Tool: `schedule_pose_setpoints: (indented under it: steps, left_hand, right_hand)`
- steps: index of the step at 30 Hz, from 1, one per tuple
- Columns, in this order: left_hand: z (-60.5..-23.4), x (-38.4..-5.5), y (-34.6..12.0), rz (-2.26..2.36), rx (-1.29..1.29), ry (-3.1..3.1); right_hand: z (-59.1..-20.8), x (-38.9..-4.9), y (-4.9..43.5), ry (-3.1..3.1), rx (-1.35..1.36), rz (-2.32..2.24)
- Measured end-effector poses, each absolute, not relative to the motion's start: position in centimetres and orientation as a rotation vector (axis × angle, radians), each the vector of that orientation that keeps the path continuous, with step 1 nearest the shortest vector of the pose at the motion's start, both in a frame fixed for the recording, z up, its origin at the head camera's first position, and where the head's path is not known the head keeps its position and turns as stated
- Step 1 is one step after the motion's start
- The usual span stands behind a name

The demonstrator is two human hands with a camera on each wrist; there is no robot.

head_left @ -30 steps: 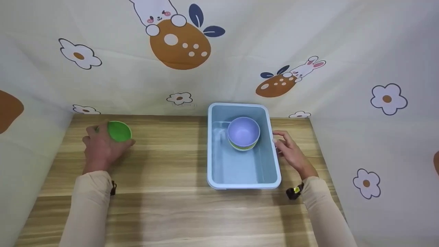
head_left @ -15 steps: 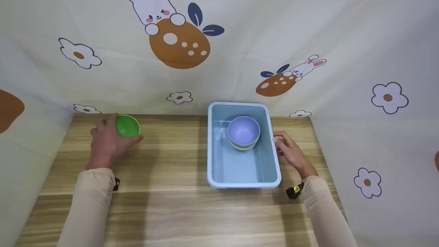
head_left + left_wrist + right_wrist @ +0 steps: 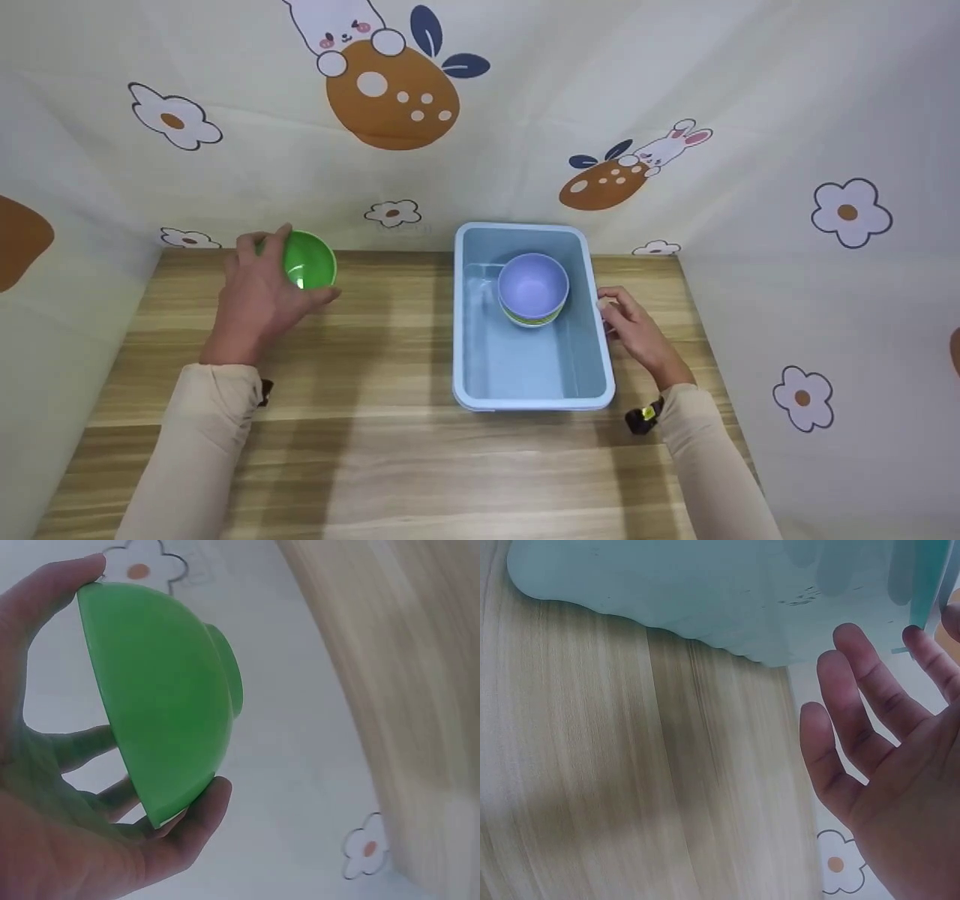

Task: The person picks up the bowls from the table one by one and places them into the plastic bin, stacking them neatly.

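Note:
My left hand [image 3: 262, 289] grips a green bowl [image 3: 310, 260] by its rim, above the back left of the table. In the left wrist view the green bowl [image 3: 161, 697] is tilted on its side, with thumb and fingers at opposite edges of the rim. At the right, my right hand [image 3: 634, 326] pinches the side rim of a light blue plastic basin [image 3: 534, 405]; in the right wrist view the other fingers [image 3: 832, 682] stay off its wall. Inside the basin a purple bowl [image 3: 533, 285] tops a stack, with green and pale rims [image 3: 534, 322] below.
The basin stands on a wood-grain table [image 3: 405, 457], close to the back. A pale cloth [image 3: 517, 150] printed with rabbits and flowers closes off the back and both sides.
My left hand has raised the green bowl and carried it rightward and toward the back cloth. The right hand, the basin and the stacked bowls have stayed in place.

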State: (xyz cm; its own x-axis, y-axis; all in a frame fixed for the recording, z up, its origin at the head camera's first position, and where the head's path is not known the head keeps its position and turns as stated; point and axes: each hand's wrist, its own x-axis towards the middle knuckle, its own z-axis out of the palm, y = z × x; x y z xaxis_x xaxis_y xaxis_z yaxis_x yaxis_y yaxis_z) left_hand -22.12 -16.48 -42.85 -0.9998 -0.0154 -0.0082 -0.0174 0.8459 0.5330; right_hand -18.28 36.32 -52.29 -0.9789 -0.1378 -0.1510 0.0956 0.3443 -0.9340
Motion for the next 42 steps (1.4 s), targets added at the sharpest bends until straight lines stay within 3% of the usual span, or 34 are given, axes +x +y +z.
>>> schedule_pose_setpoints:
  steps: [23,42]
  left_hand:
    - [-38.2,-20.8,-10.9,0.744,0.304,3.112]
    - [-36.8,-20.6,-6.8,0.711,0.597,3.130]
  right_hand:
    - [-52.4,-18.2,36.2,2.426,-0.010,-1.709]
    - [-52.3,-18.2,36.0,2.418,0.000,-1.729]
